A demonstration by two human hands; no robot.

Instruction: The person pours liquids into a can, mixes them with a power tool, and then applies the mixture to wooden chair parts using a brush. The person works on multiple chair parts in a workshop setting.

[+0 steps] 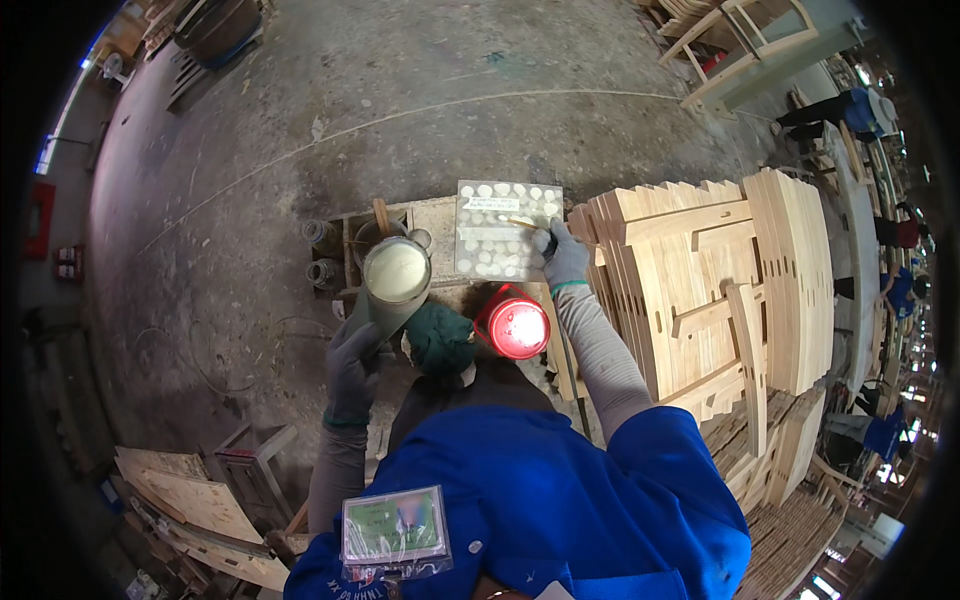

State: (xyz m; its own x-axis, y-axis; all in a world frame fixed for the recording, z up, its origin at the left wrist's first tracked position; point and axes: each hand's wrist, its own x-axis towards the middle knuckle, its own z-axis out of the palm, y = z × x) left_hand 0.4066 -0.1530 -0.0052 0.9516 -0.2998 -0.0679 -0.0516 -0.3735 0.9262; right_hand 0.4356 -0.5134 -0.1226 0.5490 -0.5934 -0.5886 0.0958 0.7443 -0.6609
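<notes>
My gloved left hand [353, 372] is wrapped around the lower side of a tall round container [392, 312], tilted so its open top shows pale cream liquid [396, 270]. To the right, my gloved right hand [563, 255] pinches a thin yellowish stick [522, 223], perhaps a small brush; its tip is too small to make out. The stick lies over a flat grey sheet [467, 232] bearing rows of white round spots. Between my arms are a dark green cloth bundle [441, 338] and a red round container [519, 323] with a bright glare inside.
A wooden crate [345, 240] holds glass jars [322, 272] and a pot with a wooden handle [381, 215]. Stacked pale wooden frames [700, 290] stand close by my right arm. Several people work at the far right. Boards [190, 490] lie at lower left.
</notes>
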